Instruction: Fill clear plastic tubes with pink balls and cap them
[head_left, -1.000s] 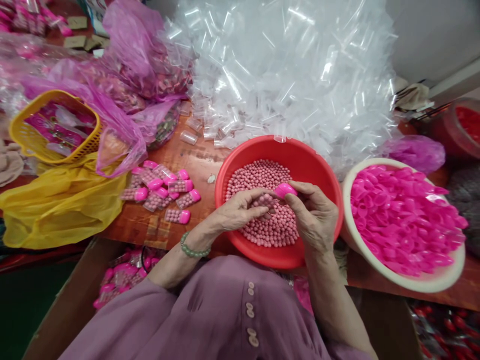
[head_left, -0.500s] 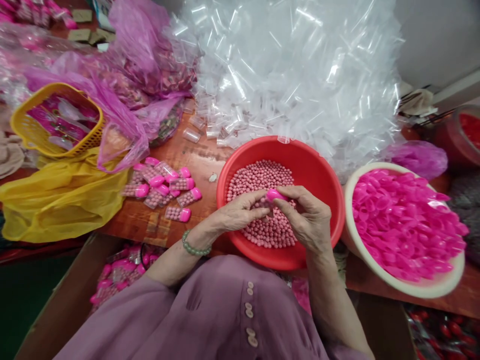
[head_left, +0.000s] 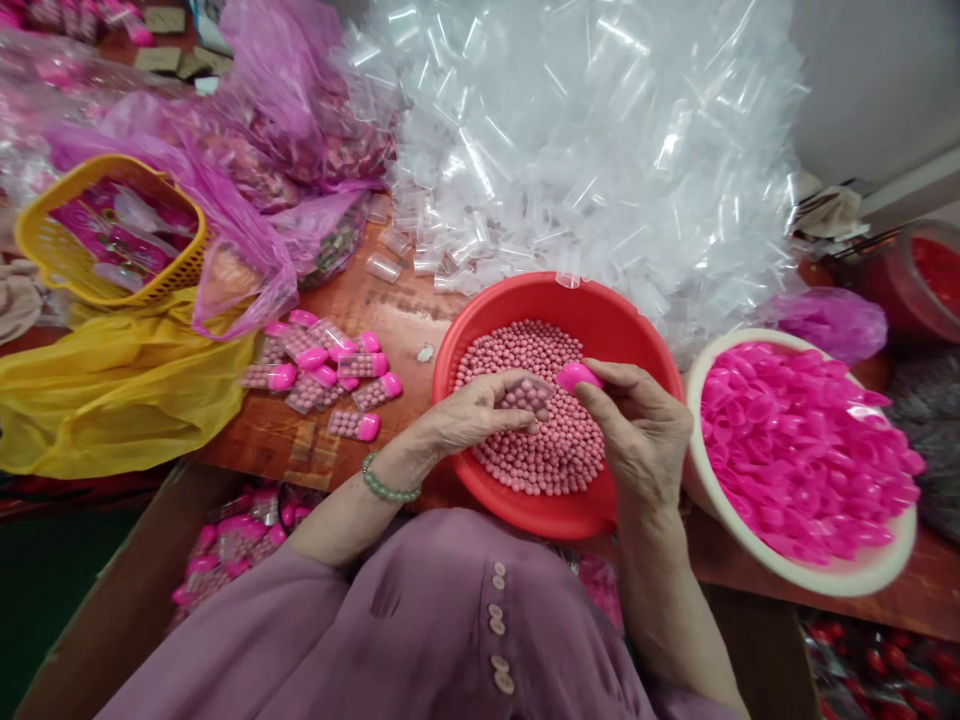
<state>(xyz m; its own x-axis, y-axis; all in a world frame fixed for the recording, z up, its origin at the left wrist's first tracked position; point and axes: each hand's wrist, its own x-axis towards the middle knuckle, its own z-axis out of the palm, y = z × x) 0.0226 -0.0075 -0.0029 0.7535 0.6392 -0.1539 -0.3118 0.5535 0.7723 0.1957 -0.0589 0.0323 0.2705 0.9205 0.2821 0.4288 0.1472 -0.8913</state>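
Over a red basin (head_left: 645,370) of pink beads (head_left: 555,450), my left hand (head_left: 474,412) grips a small clear plastic tube (head_left: 527,396) filled with pink beads. Just right of its open end, my right hand (head_left: 637,415) pinches a bright pink cap (head_left: 578,376) between thumb and fingers. Cap and tube are apart by a small gap. Left of the basin lies a group of capped bead tubes (head_left: 349,425) on the wooden table (head_left: 409,330). A cream basin (head_left: 810,583) on the right is heaped with pink caps (head_left: 802,450).
Behind the red basin rises a large heap of clear tubes (head_left: 585,150). On the left are a yellow basket (head_left: 187,270), a yellow bag (head_left: 127,390) and purple plastic bags (head_left: 277,80). Below the table edge sits a box with more capped tubes (head_left: 232,545).
My right hand has moved to the right with the pink cap, away from the tube. The bead-filled tube in my left hand now shows more clearly.
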